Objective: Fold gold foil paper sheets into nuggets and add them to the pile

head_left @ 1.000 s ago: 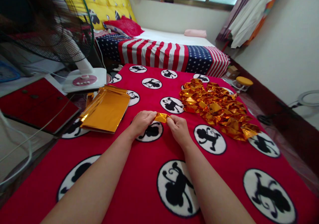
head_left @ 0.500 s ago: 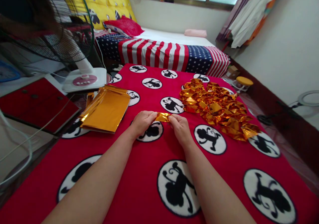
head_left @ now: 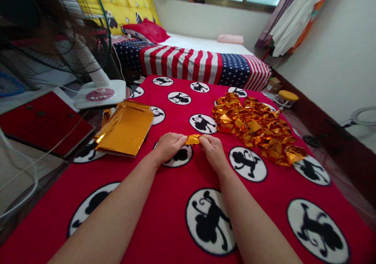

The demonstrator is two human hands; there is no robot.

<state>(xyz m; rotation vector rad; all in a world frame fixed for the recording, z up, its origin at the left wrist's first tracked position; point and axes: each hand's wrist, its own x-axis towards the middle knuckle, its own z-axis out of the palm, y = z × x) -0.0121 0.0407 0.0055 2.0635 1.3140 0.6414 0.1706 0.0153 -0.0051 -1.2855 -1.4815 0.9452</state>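
Note:
A small folded piece of gold foil paper (head_left: 193, 139) stretches between my two hands, just above the red cloth (head_left: 164, 201) with its round monkey prints. Its left end is pinched by my left hand (head_left: 171, 144), thumb on top. My right hand (head_left: 213, 146) grips the other end, and its fingertips are partly hidden. To the left lies a stack of flat gold foil sheets (head_left: 126, 129). On the right is a heap of folded gold foil pieces (head_left: 255, 127), apart from my right hand.
An electric fan (head_left: 100, 89) stands at the left beside a dark red panel (head_left: 44, 119). Beyond the cloth is a bed with a stars-and-stripes cover (head_left: 188, 64). A yellow-topped stool (head_left: 288, 95) stands at the right by the wall.
Both hands keep their hold on the foil paper. My left hand has shifted very slightly right and down, and the foil strip is tilted a little differently.

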